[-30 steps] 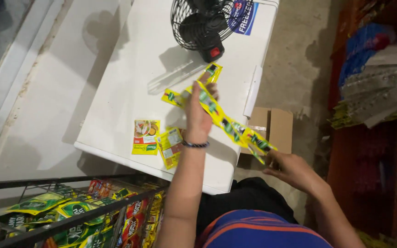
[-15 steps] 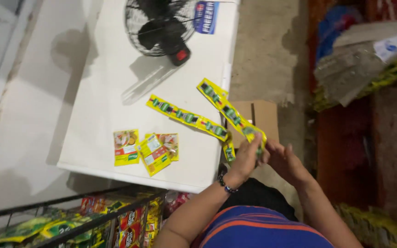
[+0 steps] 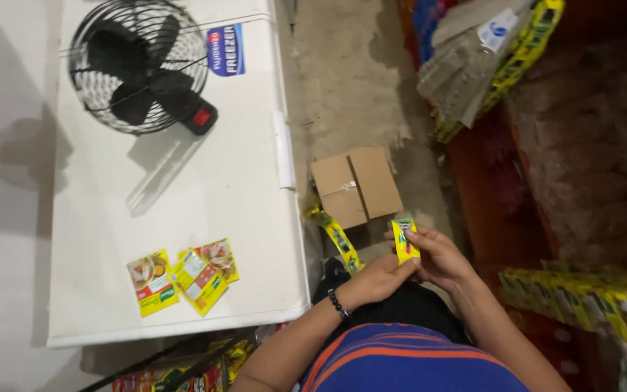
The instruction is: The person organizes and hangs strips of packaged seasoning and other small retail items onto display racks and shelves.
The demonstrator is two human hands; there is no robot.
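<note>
On the freezer (image 3: 183,181), a fan (image 3: 139,69) stands behind three sachets (image 3: 183,279); a cardboard box (image 3: 357,185) lies on the floor to its right.

The yellow sachet strip (image 3: 337,238) drops behind the right edge of the white surface (image 3: 183,189) and behind the left hand (image 3: 375,277), so its lower run is hidden. The right hand (image 3: 440,258) covers the bottom of the folded sachet (image 3: 405,239) in its grip. The wire rack (image 3: 183,366) and packet stack (image 3: 582,301) are cut off by the picture's edges.
</note>
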